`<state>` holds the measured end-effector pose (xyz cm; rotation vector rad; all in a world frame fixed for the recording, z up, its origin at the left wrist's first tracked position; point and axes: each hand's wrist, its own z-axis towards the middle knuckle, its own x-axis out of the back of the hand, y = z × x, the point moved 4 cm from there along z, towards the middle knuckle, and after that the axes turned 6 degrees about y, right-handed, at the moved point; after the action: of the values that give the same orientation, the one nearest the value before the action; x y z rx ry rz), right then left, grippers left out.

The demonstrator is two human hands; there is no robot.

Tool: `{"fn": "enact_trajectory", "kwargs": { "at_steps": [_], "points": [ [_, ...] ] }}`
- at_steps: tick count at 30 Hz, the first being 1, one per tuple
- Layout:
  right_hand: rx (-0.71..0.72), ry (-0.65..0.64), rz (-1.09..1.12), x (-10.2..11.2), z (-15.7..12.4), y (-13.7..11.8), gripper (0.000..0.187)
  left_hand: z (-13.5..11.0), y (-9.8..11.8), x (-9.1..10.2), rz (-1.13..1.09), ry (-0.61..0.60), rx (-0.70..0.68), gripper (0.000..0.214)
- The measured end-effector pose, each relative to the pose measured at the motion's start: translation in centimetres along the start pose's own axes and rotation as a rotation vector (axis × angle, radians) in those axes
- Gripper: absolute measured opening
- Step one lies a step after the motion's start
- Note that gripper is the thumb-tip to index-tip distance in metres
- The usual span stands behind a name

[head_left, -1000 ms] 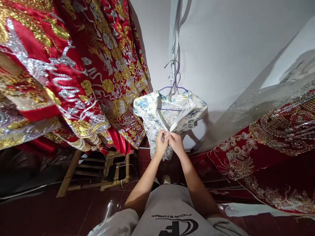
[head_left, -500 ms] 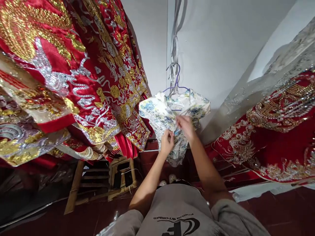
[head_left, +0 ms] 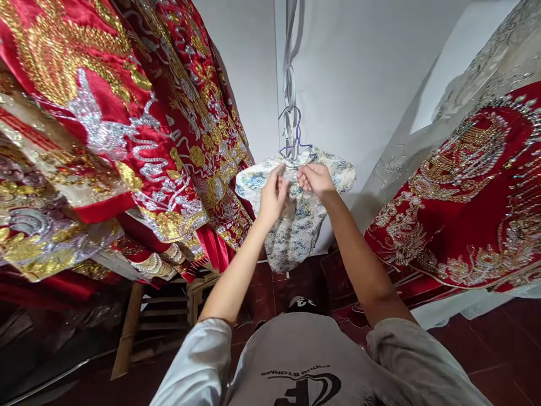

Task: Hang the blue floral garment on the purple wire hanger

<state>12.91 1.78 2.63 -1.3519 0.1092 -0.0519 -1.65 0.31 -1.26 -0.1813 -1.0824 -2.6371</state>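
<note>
A small white dress with blue flower print [head_left: 296,225] hangs on a purple wire hanger [head_left: 297,132] from white cords against the wall. Both my hands are raised to its collar, just under the hanger hook. My left hand [head_left: 273,194] pinches the collar's left side with closed fingers. My right hand [head_left: 315,179] pinches the collar's right side, fingers curled on the cloth. The dress front below them hangs closed.
Red robes with heavy gold and silver embroidery [head_left: 127,129] hang close on the left. Another red embroidered garment under clear plastic [head_left: 465,197] hangs on the right. A wooden stool or rack [head_left: 169,316] stands on the dark red tile floor at lower left.
My hands have climbed from the waist of the dress up to its collar. The front, open a second ago, is now closed.
</note>
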Motion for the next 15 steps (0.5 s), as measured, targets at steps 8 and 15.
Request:
{"fn": "enact_trajectory", "kwargs": {
  "at_steps": [8,15],
  "points": [
    [0.158,0.026,-0.159,0.8,0.9,3.3,0.031,7.0,3.3,1.6,0.222,0.065,-0.144,0.02],
    [0.065,-0.128,-0.141,1.0,-1.9,8.6,0.031,4.3,-7.2,9.1,-0.025,0.617,0.369,0.033]
  ]
}}
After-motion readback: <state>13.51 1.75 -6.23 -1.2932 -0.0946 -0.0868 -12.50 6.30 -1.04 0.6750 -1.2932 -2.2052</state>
